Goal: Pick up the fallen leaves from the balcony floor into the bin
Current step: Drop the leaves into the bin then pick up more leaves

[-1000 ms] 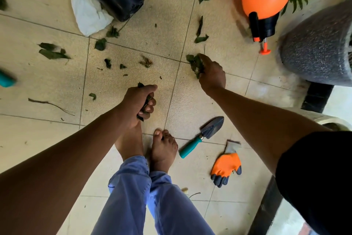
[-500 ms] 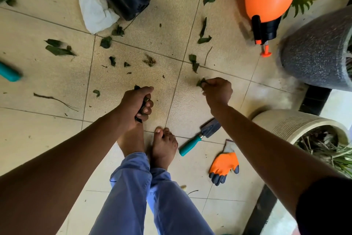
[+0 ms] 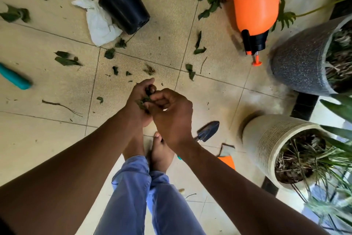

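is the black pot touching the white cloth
Touching: the head view shows the tipped black pot lying over the white cloth, no gap between them.

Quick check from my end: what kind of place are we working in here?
Most likely a home balcony or patio used for potted plants. It has a beige tiled floor scattered with leaf scraps, planted pots such as the ribbed cream pot, and gardening gear: an orange pressure sprayer and a hand trowel.
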Available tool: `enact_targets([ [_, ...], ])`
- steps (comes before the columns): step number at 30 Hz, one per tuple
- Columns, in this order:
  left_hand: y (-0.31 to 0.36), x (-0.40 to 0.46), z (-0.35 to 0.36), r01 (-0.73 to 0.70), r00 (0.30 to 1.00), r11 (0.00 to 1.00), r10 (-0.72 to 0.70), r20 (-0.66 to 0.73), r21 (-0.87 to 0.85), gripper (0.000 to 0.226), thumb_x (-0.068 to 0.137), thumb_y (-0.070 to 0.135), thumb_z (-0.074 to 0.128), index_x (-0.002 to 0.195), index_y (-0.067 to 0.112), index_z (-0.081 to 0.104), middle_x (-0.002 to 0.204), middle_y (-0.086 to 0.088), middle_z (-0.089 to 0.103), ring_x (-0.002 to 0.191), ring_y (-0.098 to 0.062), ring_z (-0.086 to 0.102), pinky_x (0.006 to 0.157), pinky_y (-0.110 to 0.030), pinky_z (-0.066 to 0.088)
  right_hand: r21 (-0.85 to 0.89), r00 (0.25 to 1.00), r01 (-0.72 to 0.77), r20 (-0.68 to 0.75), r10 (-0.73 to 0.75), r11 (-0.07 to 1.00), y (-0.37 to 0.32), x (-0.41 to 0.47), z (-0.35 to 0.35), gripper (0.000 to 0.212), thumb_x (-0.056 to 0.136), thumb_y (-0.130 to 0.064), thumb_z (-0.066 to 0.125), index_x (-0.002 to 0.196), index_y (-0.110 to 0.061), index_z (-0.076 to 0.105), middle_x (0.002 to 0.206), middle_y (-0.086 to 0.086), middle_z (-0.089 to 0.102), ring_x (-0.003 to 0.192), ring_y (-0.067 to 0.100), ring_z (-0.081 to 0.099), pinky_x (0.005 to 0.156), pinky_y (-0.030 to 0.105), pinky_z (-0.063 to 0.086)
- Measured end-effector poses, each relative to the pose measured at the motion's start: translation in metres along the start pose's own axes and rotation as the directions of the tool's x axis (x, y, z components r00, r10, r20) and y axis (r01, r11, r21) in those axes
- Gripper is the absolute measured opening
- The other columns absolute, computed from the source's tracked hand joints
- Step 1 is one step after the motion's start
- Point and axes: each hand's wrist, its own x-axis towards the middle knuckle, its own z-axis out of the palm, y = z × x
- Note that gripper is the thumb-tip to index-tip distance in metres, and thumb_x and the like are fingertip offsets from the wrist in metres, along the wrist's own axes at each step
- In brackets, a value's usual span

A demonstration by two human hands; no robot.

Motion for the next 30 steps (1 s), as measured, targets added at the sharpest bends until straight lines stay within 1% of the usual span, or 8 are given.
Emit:
enact_targets([
  [5, -0.002, 0.0, -0.009, -0.027, 0.995, 1.0, 0.026, 0.1, 0.011, 0.059, 0.1, 0.039, 0.053, 0.044, 0.02, 0.049, 0.047, 0.004, 0.04, 0.049, -0.012, 0.047, 0.056, -0.021, 0.045, -0.498, 0.943, 0.239, -0.087, -0.323, 0.833, 0.001, 0.007, 0.013, 0.007, 0.082, -0.017, 0.069, 0.077, -0.021, 0.072, 0.078, -0.005, 0.065, 0.074, 0.02, 0.059, 0.052, 0.029, 0.045],
  [9, -0.001, 0.0, -0.015, -0.054, 0.993, 0.998, 0.05, 0.111, 0.026, 0.051, 0.096, 0.044, 0.057, 0.053, 0.022, 0.042, 0.05, 0.004, 0.036, 0.05, -0.012, 0.044, 0.058, -0.024, 0.041, -0.644, 0.865, 0.358, -0.044, -0.501, 0.676, 0.01, 0.01, 0.021, 0.012, 0.085, -0.018, 0.067, 0.073, -0.017, 0.07, 0.082, 0.003, 0.056, 0.075, 0.023, 0.051, 0.052, 0.026, 0.025],
  [13, -0.004, 0.002, -0.031, -0.03, 0.987, 0.999, 0.027, 0.161, 0.012, 0.046, 0.1, 0.038, 0.052, 0.057, 0.023, 0.042, 0.051, 0.006, 0.038, 0.047, -0.01, 0.045, 0.054, -0.021, 0.044, -0.661, 0.8, 0.539, 0.208, -0.563, 0.521, 0.016, 0.009, 0.025, 0.011, 0.075, -0.012, 0.061, 0.077, -0.013, 0.071, 0.084, 0.005, 0.06, 0.081, 0.026, 0.052, 0.054, 0.03, 0.03],
  [18, 0.007, 0.007, -0.044, 0.009, 1.0, 0.998, -0.008, -0.021, 0.055, 0.055, 0.099, 0.031, 0.054, 0.045, 0.021, 0.046, 0.044, 0.006, 0.039, 0.038, -0.01, 0.04, 0.041, -0.016, 0.036, -0.555, 0.733, 0.677, 0.443, -0.517, 0.484, 0.015, -0.001, 0.013, 0.023, 0.07, -0.007, 0.059, 0.09, -0.01, 0.071, 0.098, 0.009, 0.059, 0.089, 0.029, 0.051, 0.066, 0.038, 0.046],
  [20, 0.005, 0.008, -0.038, 0.026, 0.999, 0.999, -0.025, -0.043, 0.024, 0.059, 0.099, 0.029, 0.053, 0.041, 0.02, 0.045, 0.041, 0.006, 0.038, 0.034, -0.009, 0.038, 0.037, -0.014, 0.034, -0.481, 0.756, 0.652, 0.342, -0.559, 0.587, 0.019, 0.0, 0.005, 0.021, 0.077, -0.007, 0.056, 0.088, -0.01, 0.073, 0.093, 0.008, 0.062, 0.083, 0.028, 0.054, 0.063, 0.038, 0.047],
  [23, 0.005, 0.013, -0.031, 0.062, 0.997, 0.998, -0.063, -0.054, -0.02, 0.054, 0.098, 0.029, 0.053, 0.045, 0.022, 0.043, 0.045, 0.007, 0.037, 0.034, -0.005, 0.036, 0.031, -0.011, 0.023, -0.474, 0.869, 0.473, 0.109, -0.483, 0.743, 0.031, 0.02, -0.008, 0.02, 0.091, -0.018, 0.057, 0.098, -0.018, 0.076, 0.092, 0.001, 0.067, 0.087, 0.023, 0.059, 0.065, 0.037, 0.052],
  [28, 0.012, 0.03, -0.039, 0.117, 0.993, 0.993, -0.116, -0.029, 0.033, 0.054, 0.1, 0.032, 0.051, 0.047, 0.021, 0.045, 0.05, 0.007, 0.037, 0.036, -0.005, 0.037, 0.029, -0.011, 0.021, -0.698, 0.968, 0.215, 0.057, -0.246, 0.683, 0.089, 0.103, -0.023, 0.052, 0.088, -0.001, 0.061, 0.135, -0.025, 0.061, 0.137, 0.007, 0.058, 0.124, 0.027, 0.054, 0.085, 0.042, 0.06],
  [30, 0.015, 0.035, -0.044, 0.124, 0.992, 0.99, -0.122, -0.03, 0.063, 0.055, 0.1, 0.033, 0.052, 0.047, 0.021, 0.045, 0.05, 0.007, 0.038, 0.037, -0.005, 0.037, 0.029, -0.011, 0.02, -0.783, 0.975, 0.201, 0.102, -0.197, 0.589, 0.111, 0.133, -0.027, 0.069, 0.082, 0.009, 0.061, 0.142, -0.023, 0.052, 0.145, 0.013, 0.047, 0.126, 0.032, 0.048, 0.081, 0.04, 0.061],
])
